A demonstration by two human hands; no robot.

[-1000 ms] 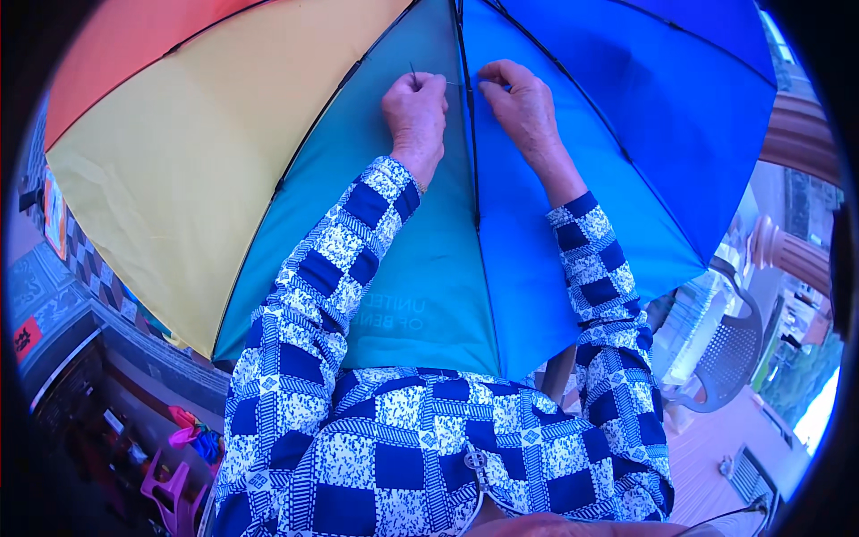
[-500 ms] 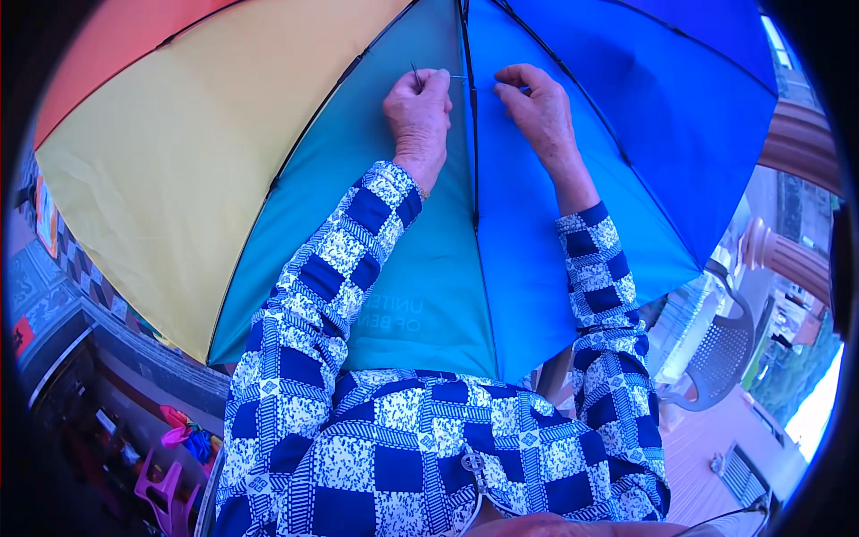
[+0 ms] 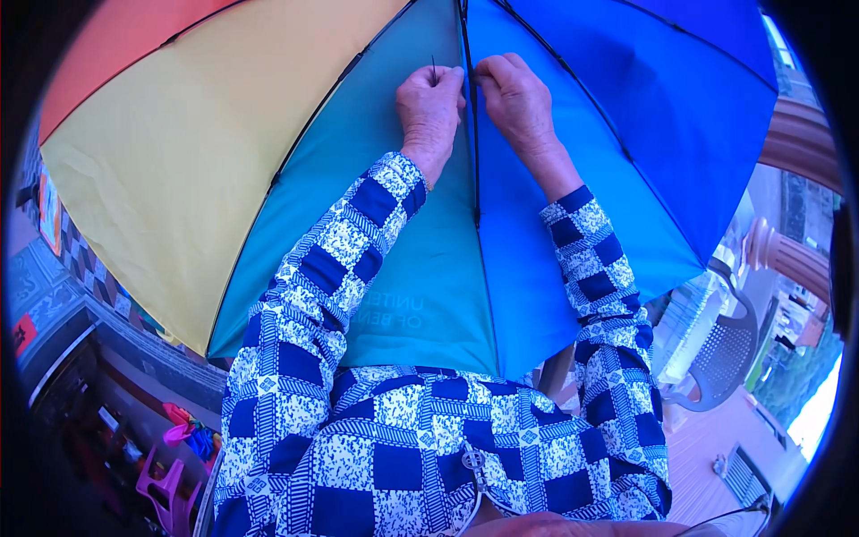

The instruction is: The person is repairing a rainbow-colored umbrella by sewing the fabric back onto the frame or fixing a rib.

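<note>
An opened umbrella (image 3: 385, 268) with red, yellow, green and blue panels spreads in front of me, its inner side with the dark ribs toward me. My left hand (image 3: 431, 109) is closed over the green panel, just left of the middle rib (image 3: 475, 170). A thin dark pointed tool (image 3: 434, 64) sticks up out of its fist; the rest is hidden. My right hand (image 3: 521, 103) is pinched against the rib from the blue side, close to the left fingertips. What those fingertips hold cannot be made out.
A grey plastic chair (image 3: 723, 349) and reddish columns (image 3: 796, 259) stand to the right. At the lower left are a pink plastic stool (image 3: 165, 492) and a bundle of bright cloth (image 3: 190, 430). Dark shelving-like edges run along the left.
My right hand has moved left to the middle rib, its fingers closing into a pinch. My left hand has shifted slightly right. The pale thread seen between them no longer shows.
</note>
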